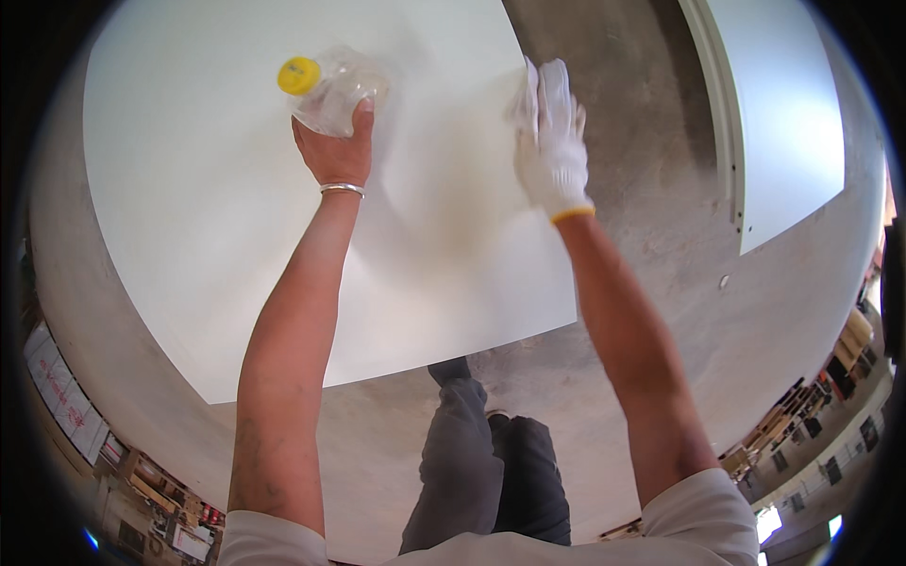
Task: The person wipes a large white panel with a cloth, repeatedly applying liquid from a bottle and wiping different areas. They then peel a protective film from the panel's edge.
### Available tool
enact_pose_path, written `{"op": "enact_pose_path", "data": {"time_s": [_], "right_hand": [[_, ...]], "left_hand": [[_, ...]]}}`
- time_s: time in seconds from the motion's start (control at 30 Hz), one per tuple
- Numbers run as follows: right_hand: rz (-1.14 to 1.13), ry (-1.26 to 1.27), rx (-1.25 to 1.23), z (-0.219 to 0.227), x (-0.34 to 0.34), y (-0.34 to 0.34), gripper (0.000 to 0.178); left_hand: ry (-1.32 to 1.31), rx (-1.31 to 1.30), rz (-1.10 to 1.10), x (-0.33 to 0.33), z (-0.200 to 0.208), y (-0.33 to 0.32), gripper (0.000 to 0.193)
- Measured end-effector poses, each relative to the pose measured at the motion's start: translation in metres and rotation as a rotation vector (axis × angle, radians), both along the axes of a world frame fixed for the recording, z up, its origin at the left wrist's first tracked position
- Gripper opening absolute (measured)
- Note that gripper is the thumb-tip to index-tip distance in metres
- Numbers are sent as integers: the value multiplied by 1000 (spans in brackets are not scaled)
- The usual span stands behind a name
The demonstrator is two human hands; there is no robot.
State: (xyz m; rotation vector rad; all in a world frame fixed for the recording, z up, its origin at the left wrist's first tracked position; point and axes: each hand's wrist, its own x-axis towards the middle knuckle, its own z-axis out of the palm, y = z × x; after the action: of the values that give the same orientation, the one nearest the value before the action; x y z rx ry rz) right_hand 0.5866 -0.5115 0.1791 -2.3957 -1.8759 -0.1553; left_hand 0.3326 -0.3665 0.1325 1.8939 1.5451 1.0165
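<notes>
My bare left hand (pixel 335 151) is wrapped round a clear plastic bottle (pixel 344 90) with a yellow cap, tilted so that the cap points to the left. The bottle is over a large white panel (pixel 226 226); I cannot tell whether it touches the surface. At the panel's right edge is my right hand (pixel 554 141), in a white knit glove with a yellow cuff. Its fingers are stretched out flat along that edge and hold nothing that I can see. A slight blur lies over the glove's left side.
A second white panel (pixel 788 104) with a raised rim lies to the right on the grey concrete floor (pixel 651 236). My legs (pixel 472 453) stand at the panel's near edge. Stacked boards (pixel 61 391) are at the far left rim, and assorted clutter (pixel 821 396) lines the right.
</notes>
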Motion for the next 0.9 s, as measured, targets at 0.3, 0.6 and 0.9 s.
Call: {"op": "enact_pose_path", "data": {"time_s": [0.3, 0.6, 0.9], "right_hand": [[173, 499, -272, 36, -75, -168, 64], [506, 240, -117, 12, 2, 148, 57], [1456, 910, -857, 41, 20, -43, 58]], "left_hand": [[64, -83, -27, -43, 36, -102, 80], [293, -350, -41, -68, 73, -117, 73], [-545, -633, 486, -35, 103, -94, 67]]}}
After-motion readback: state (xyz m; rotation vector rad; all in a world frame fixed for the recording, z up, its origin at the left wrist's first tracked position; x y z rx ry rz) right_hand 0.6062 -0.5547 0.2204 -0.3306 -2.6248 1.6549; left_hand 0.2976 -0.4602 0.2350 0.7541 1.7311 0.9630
